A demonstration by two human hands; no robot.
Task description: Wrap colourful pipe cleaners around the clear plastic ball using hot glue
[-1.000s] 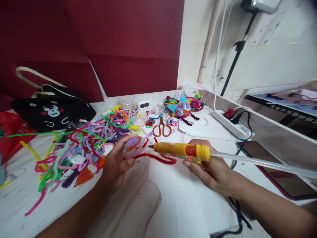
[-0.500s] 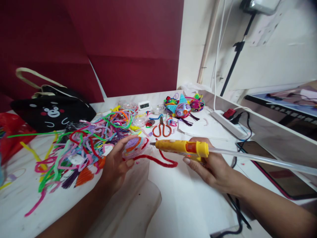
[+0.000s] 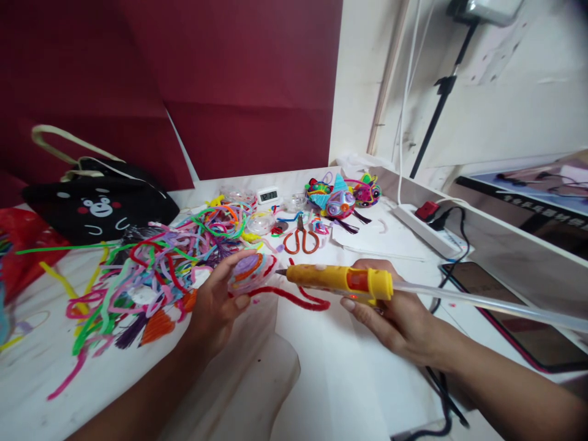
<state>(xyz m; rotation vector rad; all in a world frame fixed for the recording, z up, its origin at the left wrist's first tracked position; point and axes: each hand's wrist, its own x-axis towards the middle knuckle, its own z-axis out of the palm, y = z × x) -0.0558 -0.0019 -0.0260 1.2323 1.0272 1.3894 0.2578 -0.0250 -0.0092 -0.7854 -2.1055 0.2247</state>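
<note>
Lit coolly and diffusely, bright across the white marbled table (image 3: 32,389), much dimmer over the dark maroon wall covering (image 3: 229,79). Shaded in soft grey patches on the off-white wall (image 3: 528,110). Slightly soft overall, smeared around the tangled multicoloured fuzzy stems (image 3: 169,257). Visibly stretched toward the edges, darkened at the upper right corner.

The right hand (image 3: 390,309) grips a yellow glue gun (image 3: 340,278) beside a rounded craft piece (image 3: 252,273).

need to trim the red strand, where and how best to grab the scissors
Grip the scissors by their orange looped handles, probably from the person's side: the loops face that way, while the blades point away.
</note>
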